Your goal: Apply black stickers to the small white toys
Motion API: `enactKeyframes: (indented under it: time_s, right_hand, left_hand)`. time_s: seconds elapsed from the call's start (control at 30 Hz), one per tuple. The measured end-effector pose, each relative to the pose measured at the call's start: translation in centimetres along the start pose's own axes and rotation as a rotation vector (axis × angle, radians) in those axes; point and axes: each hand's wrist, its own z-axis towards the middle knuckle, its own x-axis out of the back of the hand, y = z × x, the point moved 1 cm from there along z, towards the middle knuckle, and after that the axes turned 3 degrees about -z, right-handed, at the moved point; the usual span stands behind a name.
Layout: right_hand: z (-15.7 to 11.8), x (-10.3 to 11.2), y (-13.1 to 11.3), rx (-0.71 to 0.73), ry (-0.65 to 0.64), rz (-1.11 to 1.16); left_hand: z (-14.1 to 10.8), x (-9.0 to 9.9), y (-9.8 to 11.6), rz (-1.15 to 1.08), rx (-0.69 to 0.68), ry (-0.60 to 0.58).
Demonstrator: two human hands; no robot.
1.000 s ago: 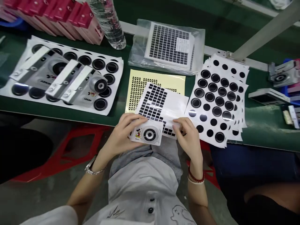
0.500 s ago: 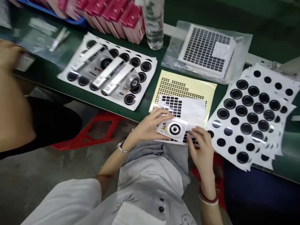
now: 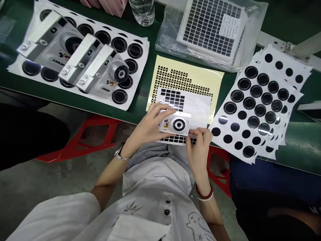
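Observation:
A white compact camera (image 3: 169,124) with a cartoon mouse print and a ringed lens faces up, gripped at its left end by my left hand (image 3: 151,125). My right hand (image 3: 200,147) has its thumb and index finger pinched together at the camera's lower right corner; anything between the fingertips is too small to make out. Under the camera lies a white sheet of black rectangular stickers (image 3: 197,108), partly covered by my hands. Beneath that sheet is a yellow sheet of small black stickers (image 3: 215,80).
Several silver cameras (image 3: 100,72) rest on a sheet of round black stickers (image 3: 136,73) at left. More round-sticker sheets (image 3: 233,115) lie at right. A plastic bag (image 3: 170,36) with sticker sheets and a clear bottle (image 3: 143,11) stand behind. Red stools (image 3: 82,139) are below the table.
The view has shifted closer to the table. My right hand has moved left, bringing its fingertips from beside the camera to its corner. My left hand still holds the camera.

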Motion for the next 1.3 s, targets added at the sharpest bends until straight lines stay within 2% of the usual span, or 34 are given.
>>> enactKeyframes:
  time_s: [0.13, 0.3, 0.4, 0.47, 0.53, 0.63, 1.1, 1.3]
  right_hand:
    - [0.2, 0.4, 0.0, 0.018, -0.027, 0.016]
    - [1.5, 4.3, 1.3, -0.198, -0.138, 0.308]
    - [3.0, 6.8, 2.4, -0.305, -0.322, 0.483]
    - [3.9, 7.5, 2.9, -0.328, -0.457, 0.526]
    - [4.6, 7.5, 3.2, -0.318, -0.521, 0.515]
    - [5.0, 7.1, 3.3, -0.296, -0.515, 0.454]
    - [5.8, 6.7, 2.1, -0.299, -0.498, 0.233]
    - [6.3, 6.9, 1.8, -0.385, -0.529, 0.216]
  left_hand:
    - [0.0, 0.2, -0.3, 0.012, -0.021, 0.031]
    - [0.2, 0.5, 1.4, -0.017, -0.065, 0.01]
    - [0.3, -0.6, 3.0, -0.025, -0.099, -0.061]
    - [0.4, -1.7, 3.5, -0.035, -0.11, -0.108]
    - [0.5, -2.5, 3.7, -0.043, -0.111, -0.135]
    - [0.5, -3.0, 3.4, -0.039, -0.097, -0.144]
    - [0.7, -2.6, 3.7, -0.042, -0.082, -0.144]
    - [0.8, -2.5, 3.8, -0.025, -0.096, -0.145]
